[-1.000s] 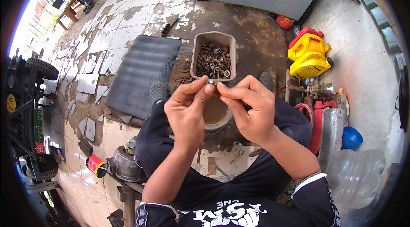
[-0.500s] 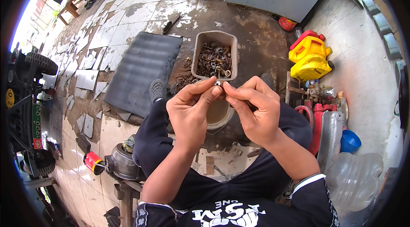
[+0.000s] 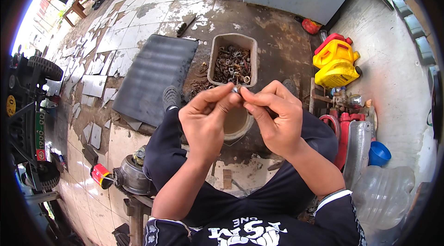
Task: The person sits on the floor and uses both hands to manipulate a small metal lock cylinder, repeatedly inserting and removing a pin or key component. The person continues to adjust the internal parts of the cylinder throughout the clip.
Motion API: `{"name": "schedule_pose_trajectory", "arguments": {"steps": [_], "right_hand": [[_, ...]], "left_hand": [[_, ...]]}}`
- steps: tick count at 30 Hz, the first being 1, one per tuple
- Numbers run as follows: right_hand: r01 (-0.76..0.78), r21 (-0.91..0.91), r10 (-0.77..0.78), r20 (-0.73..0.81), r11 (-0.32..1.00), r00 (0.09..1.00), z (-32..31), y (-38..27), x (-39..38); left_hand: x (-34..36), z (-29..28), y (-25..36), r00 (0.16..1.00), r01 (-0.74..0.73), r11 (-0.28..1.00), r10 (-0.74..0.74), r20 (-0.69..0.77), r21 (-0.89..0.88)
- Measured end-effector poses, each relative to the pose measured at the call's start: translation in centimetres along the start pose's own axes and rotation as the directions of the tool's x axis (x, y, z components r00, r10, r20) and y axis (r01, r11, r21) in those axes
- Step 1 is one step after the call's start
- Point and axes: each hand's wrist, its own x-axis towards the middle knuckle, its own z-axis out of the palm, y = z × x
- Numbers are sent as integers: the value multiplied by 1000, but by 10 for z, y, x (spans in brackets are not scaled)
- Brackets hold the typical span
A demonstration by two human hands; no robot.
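A small shiny metal nut [image 3: 236, 89] is pinched between thumb and forefinger of my left hand [image 3: 203, 119]. From the other side, the closed fingertips of my right hand [image 3: 280, 119] meet the same nut. Fingers cover most of it, so its exact shape is hard to make out. Below my hands, partly hidden by them, stands a round tub [image 3: 239, 134] with murky brownish liquid. Just beyond is a rectangular plastic bin [image 3: 234, 37] holding many rusty nuts and bolts [image 3: 231, 63].
More rusty hardware [image 3: 200, 86] lies left of the bin, beside a dark rubber mat [image 3: 155, 79]. Yellow jugs [image 3: 337, 74], a blue bowl [image 3: 379, 153] and a clear plastic bottle [image 3: 386, 195] stand along the right wall. A metal housing [image 3: 134, 175] sits at my left knee.
The nut has turned slightly between my fingertips and shows a different side. My hands have shifted only a little, the right fingers slightly upward.
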Motion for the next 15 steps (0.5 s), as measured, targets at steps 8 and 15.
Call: {"name": "schedule_pose_trajectory", "arguments": {"steps": [8, 15], "right_hand": [[4, 27, -4, 3, 1000, 1000, 0, 1, -2], [1, 20, -1, 10, 1000, 1000, -2, -2, 0]], "left_hand": [[-1, 0, 0, 1000, -11, 1000, 11, 4, -17], [0, 1, 0, 1000, -20, 1000, 20, 9, -17]]}}
